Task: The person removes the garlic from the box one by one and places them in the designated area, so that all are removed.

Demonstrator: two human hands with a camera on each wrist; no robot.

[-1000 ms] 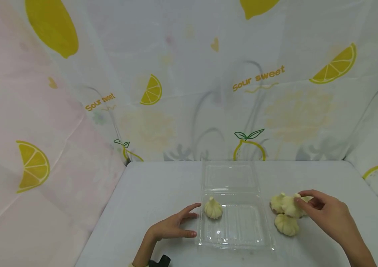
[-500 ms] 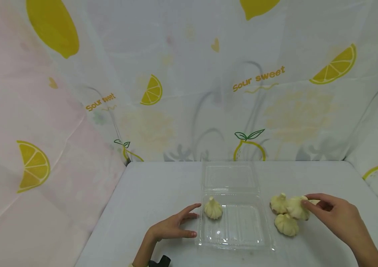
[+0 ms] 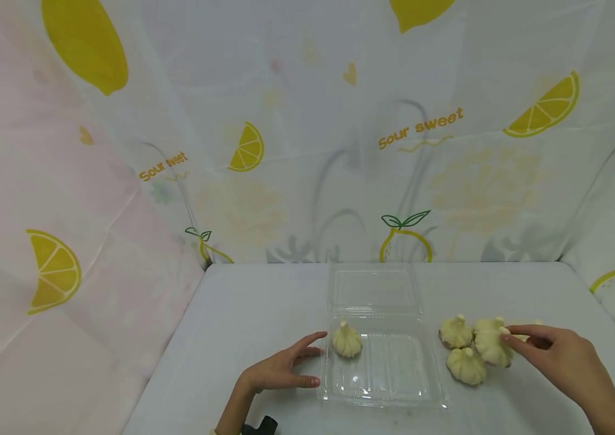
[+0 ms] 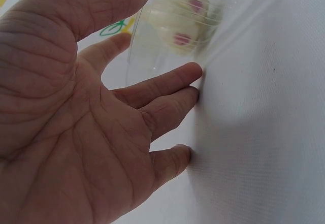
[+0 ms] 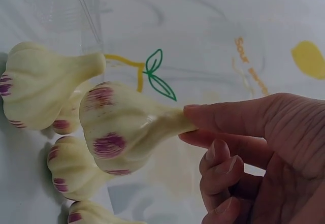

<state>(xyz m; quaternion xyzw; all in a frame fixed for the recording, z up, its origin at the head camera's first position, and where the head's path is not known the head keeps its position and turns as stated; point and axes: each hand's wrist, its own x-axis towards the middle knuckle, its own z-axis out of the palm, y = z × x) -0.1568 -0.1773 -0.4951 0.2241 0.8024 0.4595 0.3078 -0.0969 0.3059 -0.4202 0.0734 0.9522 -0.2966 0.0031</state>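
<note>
My right hand (image 3: 568, 359) pinches a pale garlic bulb (image 5: 122, 127) by its stem between thumb and index finger. In the right wrist view the bulb shows purple streaks and hangs in front of several other bulbs, one of them (image 5: 40, 87) at the left. From the head view, two neighbouring garlic bulbs (image 3: 455, 332) (image 3: 466, 367) lie left of the held one. My left hand (image 3: 279, 367) stays by the left wall of a clear plastic container (image 3: 438, 377), fingers spread and its lower fingertips on the table. A single garlic bulb (image 3: 347, 340) sits upright in the container's back left corner.
The container's lid (image 3: 375, 289) lies folded back behind it. A white cloth covers the table (image 3: 253, 302), and lemon-printed curtains (image 3: 307, 181) hang behind and at both sides. Near the front edge, a dark object (image 3: 260, 425) shows beside my left wrist.
My right hand has shifted to the right and slightly nearer with the pinched garlic bulb. Another bulb behind it now shows more. The left hand and the container have not moved.
</note>
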